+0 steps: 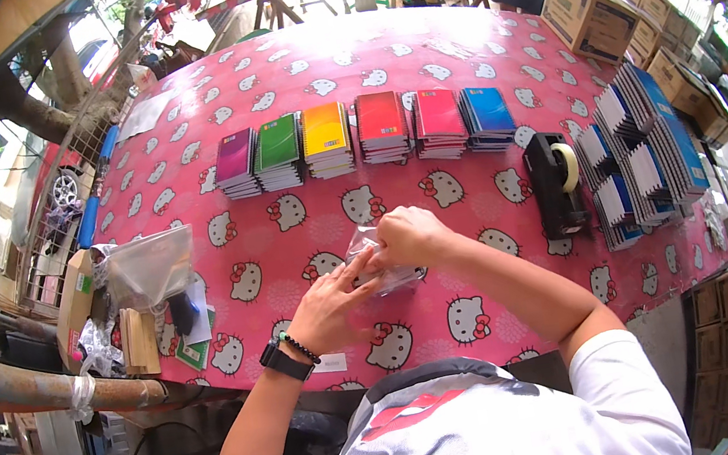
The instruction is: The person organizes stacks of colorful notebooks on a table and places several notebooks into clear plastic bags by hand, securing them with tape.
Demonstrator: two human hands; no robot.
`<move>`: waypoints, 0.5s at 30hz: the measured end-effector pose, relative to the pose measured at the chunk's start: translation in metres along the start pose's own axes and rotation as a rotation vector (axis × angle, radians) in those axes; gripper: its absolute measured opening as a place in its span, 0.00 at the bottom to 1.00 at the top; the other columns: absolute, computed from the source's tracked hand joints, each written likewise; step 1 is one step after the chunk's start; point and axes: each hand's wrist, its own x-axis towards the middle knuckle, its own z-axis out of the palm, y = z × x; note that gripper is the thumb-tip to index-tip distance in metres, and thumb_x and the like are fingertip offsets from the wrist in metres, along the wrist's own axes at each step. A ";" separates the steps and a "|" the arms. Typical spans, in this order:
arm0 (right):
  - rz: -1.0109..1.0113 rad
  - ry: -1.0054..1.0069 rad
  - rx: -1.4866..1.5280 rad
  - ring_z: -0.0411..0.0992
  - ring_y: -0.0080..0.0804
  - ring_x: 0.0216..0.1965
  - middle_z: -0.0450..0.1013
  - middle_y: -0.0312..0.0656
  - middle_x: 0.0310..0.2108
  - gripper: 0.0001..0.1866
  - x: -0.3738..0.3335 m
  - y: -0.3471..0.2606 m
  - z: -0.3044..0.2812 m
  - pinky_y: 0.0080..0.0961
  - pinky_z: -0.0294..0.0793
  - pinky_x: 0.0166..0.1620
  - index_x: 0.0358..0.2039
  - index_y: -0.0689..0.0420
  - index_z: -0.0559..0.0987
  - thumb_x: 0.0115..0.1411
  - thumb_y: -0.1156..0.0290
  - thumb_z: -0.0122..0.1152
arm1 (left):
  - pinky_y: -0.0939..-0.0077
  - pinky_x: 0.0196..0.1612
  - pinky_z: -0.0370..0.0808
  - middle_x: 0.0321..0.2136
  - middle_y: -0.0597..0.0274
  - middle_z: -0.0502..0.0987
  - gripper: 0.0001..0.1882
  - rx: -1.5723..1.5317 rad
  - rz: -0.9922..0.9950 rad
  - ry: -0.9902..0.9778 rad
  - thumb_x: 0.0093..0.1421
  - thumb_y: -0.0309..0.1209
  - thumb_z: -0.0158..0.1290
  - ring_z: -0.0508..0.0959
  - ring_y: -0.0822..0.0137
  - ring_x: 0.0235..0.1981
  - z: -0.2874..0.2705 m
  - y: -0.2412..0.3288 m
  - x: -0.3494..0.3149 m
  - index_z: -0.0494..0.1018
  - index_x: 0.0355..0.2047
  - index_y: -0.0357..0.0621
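Note:
A small transparent plastic bag (393,279) lies on the pink table near its front edge, mostly covered by my hands. My right hand (410,238) is closed with its fingers curled down onto the plastic. Beside it, my left hand (331,306) lies with fingers stretched out, the tips touching the bag near my right fingers. Whatever the bag may contain is hidden from this view. Farther back stand stacks of spiral notebooks in a row: purple (237,164), green (279,151), yellow (326,139), red (383,128), pink (439,122) and blue (488,118).
To the right sit a black tape dispenser (556,189) and piled blue spiral notebooks (645,152). A plastic sheet (152,267), wooden pieces (138,341) and wrappers lie at the left edge. A cardboard box (586,13) rests at the far right corner; a small white slip (332,362) lies near the front.

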 end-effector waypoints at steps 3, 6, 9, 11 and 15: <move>0.052 -0.089 -0.204 0.76 0.41 0.36 0.76 0.48 0.28 0.28 -0.007 -0.001 -0.022 0.34 0.74 0.38 0.26 0.58 0.80 0.39 0.43 0.68 | 0.56 0.55 0.65 0.64 0.58 0.50 0.46 -0.004 -0.016 -0.005 0.34 0.37 0.64 0.62 0.48 0.58 -0.004 0.000 -0.002 0.60 0.58 0.62; 0.031 -0.057 -0.157 0.74 0.40 0.33 0.75 0.44 0.27 0.22 -0.028 0.040 -0.034 0.33 0.72 0.37 0.26 0.56 0.80 0.38 0.50 0.70 | 0.52 0.59 0.58 0.64 0.59 0.49 0.43 0.096 -0.093 0.094 0.35 0.37 0.65 0.53 0.46 0.62 0.006 0.000 -0.002 0.63 0.56 0.60; -0.243 0.224 0.137 0.71 0.39 0.32 0.71 0.40 0.25 0.16 -0.054 0.069 -0.010 0.32 0.70 0.36 0.27 0.54 0.80 0.38 0.59 0.72 | 0.49 0.61 0.53 0.65 0.61 0.49 0.40 0.110 -0.134 0.406 0.36 0.38 0.66 0.47 0.46 0.65 0.031 -0.007 -0.012 0.67 0.54 0.60; -0.472 0.479 0.368 0.68 0.37 0.31 0.67 0.38 0.24 0.13 -0.067 0.052 0.018 0.32 0.69 0.35 0.27 0.54 0.80 0.39 0.65 0.72 | 0.52 0.61 0.53 0.63 0.60 0.53 0.31 0.051 -0.184 0.541 0.41 0.38 0.65 0.47 0.48 0.64 0.045 -0.001 -0.009 0.72 0.49 0.59; -0.446 0.625 0.525 0.67 0.33 0.36 0.68 0.36 0.27 0.06 -0.060 0.014 0.042 0.27 0.67 0.40 0.26 0.54 0.80 0.45 0.74 0.66 | 0.55 0.61 0.53 0.62 0.59 0.57 0.22 -0.142 -0.182 0.638 0.46 0.37 0.62 0.49 0.49 0.64 0.062 0.009 0.006 0.76 0.44 0.57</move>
